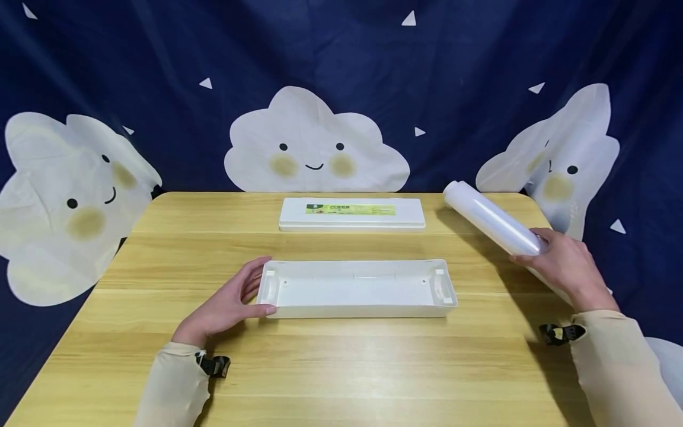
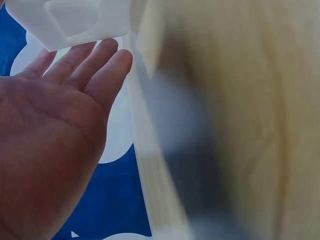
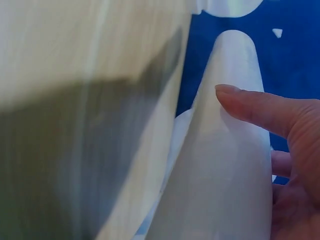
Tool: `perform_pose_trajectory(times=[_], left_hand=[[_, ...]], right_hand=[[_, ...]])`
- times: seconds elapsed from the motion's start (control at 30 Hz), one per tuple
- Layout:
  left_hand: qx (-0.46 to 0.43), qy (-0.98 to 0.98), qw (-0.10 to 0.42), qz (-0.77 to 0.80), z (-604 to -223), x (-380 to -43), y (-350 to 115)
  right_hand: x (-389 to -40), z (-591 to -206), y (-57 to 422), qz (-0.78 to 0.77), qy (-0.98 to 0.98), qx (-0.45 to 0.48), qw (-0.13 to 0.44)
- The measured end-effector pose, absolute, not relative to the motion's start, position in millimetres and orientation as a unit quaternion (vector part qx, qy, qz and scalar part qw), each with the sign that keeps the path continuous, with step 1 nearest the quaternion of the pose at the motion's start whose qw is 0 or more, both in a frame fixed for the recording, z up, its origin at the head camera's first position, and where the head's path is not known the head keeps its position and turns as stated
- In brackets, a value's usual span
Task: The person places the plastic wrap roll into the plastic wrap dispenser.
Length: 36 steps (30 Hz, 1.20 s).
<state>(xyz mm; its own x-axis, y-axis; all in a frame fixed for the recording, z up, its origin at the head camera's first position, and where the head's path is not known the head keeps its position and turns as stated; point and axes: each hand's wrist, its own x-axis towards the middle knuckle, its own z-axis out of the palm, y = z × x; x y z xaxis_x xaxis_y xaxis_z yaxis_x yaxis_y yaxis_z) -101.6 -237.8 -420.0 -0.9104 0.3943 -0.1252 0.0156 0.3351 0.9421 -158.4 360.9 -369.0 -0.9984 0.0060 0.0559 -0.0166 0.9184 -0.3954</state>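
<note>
White film roll held in the right grip, thumb laid along the upper side, fingers round the outer side; forearm in a beige sleeve reaches in from near right. Roll's long axis runs slantwise: one end forward and left of the right grip, the other back beneath it, close by the right edge of the table. Left grip pinches the left end of a white box, thumb on the near corner, fingers at the end and far corner; forearm slants up from near left. Box's long axis lies side to side, stretching rightward from the left grip, open face upward. Inside: white floor with two small dark dots, a raised fitting at either end. White lid, green-yellow label on top, lies parallel to the box, beyond and right of the left grip, leftward of the roll
</note>
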Motion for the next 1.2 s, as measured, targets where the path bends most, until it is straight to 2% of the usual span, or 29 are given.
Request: perform_pose_trajectory(times=[0.73, 1.2], left_hand=[[0.131, 0.783, 0.173, 0.582, -420.8, -101.6, -237.8], [0.128, 0.785, 0.176, 0.580, -421.7, -102.4, -238.5]], right_hand=[[-157.8, -360.4, 342.2, 0.219, -0.975, 0.023, 0.015], [-163.9, -362.1, 333.8, 0.229, -0.971, 0.058, 0.027]])
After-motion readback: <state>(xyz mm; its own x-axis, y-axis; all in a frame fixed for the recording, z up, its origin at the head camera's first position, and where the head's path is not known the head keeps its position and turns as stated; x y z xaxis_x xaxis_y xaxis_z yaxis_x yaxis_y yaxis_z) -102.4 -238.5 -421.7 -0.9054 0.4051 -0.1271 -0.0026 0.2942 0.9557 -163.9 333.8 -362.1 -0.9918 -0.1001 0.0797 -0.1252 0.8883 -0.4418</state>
